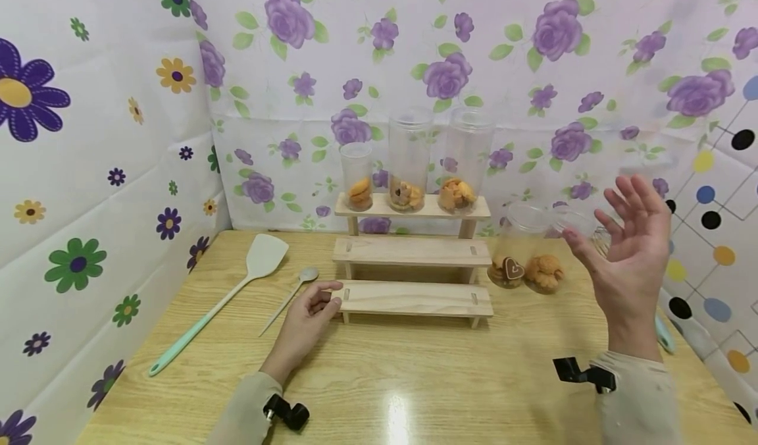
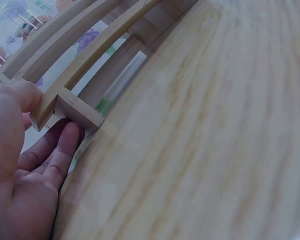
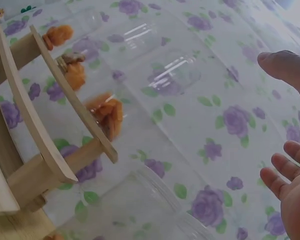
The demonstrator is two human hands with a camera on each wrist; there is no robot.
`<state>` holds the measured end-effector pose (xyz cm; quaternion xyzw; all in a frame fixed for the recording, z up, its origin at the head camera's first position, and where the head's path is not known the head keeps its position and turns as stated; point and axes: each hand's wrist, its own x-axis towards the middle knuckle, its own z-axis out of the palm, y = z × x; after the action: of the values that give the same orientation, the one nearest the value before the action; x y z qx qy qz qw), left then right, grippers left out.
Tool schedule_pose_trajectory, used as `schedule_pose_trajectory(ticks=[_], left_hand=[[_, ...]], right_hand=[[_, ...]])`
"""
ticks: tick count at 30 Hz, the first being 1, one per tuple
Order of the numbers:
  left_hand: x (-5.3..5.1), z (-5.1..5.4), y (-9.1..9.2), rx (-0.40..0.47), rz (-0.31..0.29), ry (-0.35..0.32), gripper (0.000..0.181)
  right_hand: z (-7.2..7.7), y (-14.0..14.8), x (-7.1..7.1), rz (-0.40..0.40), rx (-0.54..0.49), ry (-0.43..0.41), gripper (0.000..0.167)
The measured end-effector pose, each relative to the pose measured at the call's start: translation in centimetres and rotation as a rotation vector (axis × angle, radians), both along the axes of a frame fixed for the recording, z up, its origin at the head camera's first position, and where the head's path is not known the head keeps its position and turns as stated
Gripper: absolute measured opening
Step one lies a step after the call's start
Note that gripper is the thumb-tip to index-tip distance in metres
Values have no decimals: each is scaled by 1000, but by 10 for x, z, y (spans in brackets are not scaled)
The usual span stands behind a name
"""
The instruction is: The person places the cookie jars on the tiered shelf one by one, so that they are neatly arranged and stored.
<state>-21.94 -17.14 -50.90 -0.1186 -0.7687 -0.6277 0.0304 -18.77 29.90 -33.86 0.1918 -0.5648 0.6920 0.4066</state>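
A three-tier wooden display stand (image 1: 411,251) stands on the table, its steps rising toward the back. My left hand (image 1: 308,316) pinches the left end of its lowest step. In the left wrist view the thumb lies over the board (image 2: 50,102) and the fingertips (image 2: 70,137) are below, by the leg. My right hand (image 1: 633,261) is raised on the right, fingers spread and holding nothing. Left of it stand two clear jars, one with a heart-decorated cookie (image 1: 514,268), the other with brown cookies (image 1: 543,274).
The top step carries a short clear jar (image 1: 357,162) and two tall ones (image 1: 410,149), each with cookies at the bottom. A white spatula (image 1: 266,254) with a mint handle and a small spoon (image 1: 308,274) lie left. A mint handle (image 1: 664,335) shows behind the right forearm.
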Motion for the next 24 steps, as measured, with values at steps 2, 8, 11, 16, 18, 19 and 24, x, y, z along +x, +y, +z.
schedule_pose_trajectory(ticks=[2, 8, 11, 16, 18, 19, 24], left_hand=[[0, 0, 0, 0, 2, -1, 34], [0, 0, -1, 1, 0, -8, 34], [0, -1, -1, -4, -3, -3, 35], [-1, -1, -1, -12, -3, 7, 36], [0, -1, -1, -12, 1, 4, 36], [0, -1, -1, -12, 2, -1, 36], [0, 0, -1, -11, 3, -11, 36]], right_hand=[[-1, 5, 0, -13, -4, -11, 101], [-6, 20, 1, -87, 2, -46, 99], [-11, 30, 0, -113, 6, -78, 99], [-25, 46, -6, -145, 49, -181, 104], [-32, 52, -8, -174, 86, -258, 106], [-35, 55, -10, -196, 111, -301, 107], [-61, 66, -20, -222, 129, -424, 105]])
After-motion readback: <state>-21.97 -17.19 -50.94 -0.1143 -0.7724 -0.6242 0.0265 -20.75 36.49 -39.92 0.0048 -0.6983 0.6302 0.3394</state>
